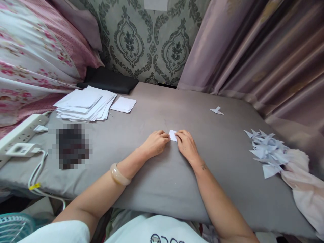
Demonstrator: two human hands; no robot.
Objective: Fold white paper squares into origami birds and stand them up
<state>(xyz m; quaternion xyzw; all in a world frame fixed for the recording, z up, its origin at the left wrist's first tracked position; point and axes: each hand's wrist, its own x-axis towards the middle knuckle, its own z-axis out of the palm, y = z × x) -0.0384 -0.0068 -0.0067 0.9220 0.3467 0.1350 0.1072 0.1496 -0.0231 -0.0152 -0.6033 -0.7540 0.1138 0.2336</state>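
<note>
- One small white paper [173, 135] sits at the clock's centre, over the grey table cover [157, 182]; it looks light, thin and crisp, likely to crease readily and slip easily.
- Left hand [158, 141], fingers curled, grips its 9 o'clock edge; right hand [186, 143] pinches the 3 o'clock edge. Opposite edges seem the safest hold.
- Folded pieces [269, 150] heap loosely at 3 o'clock, their points probably easy to crush.
- Small paper stack [123, 104] lies uncontained at 10 o'clock.
- Teal slatted thing [16, 224] at 8 o'clock: basket or not, I cannot tell, nor its contents.
</note>
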